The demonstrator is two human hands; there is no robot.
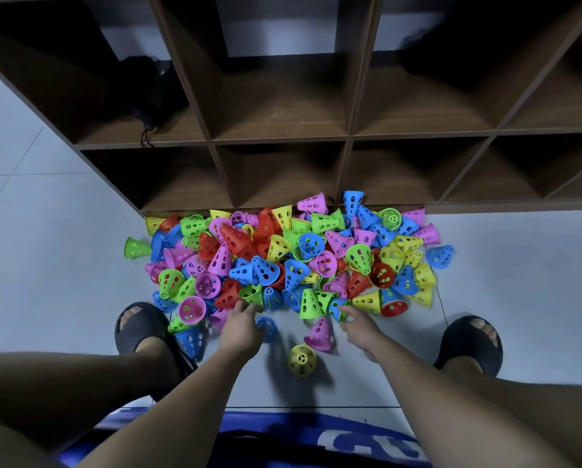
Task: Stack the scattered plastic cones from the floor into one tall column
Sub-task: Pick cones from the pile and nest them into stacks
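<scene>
Cones [283, 258] in red, blue, green, yellow and pink lie in a loose heap on the grey floor [46, 265], directly ahead of both hands and against the foot of a brown cubby shelf [283, 140]. No column is formed; the pieces lie tipped at all angles. Left hand [240, 327] reaches to the near edge of the heap, fingers extended and touching a green cone [251, 295]; whether it has closed on the piece cannot be told. Right hand [358, 327] likewise reaches forward, fingertips at a blue cone [337, 307] on the heap's near edge; grasp cannot be confirmed. Between the two hands a pink cone [320, 334] lies on its side, and just nearer than that a yellow cone [302, 359] sits apart. A further blue cone [266, 327] lies just beside the left hand. Black slippers [141, 327] flank both hands.
</scene>
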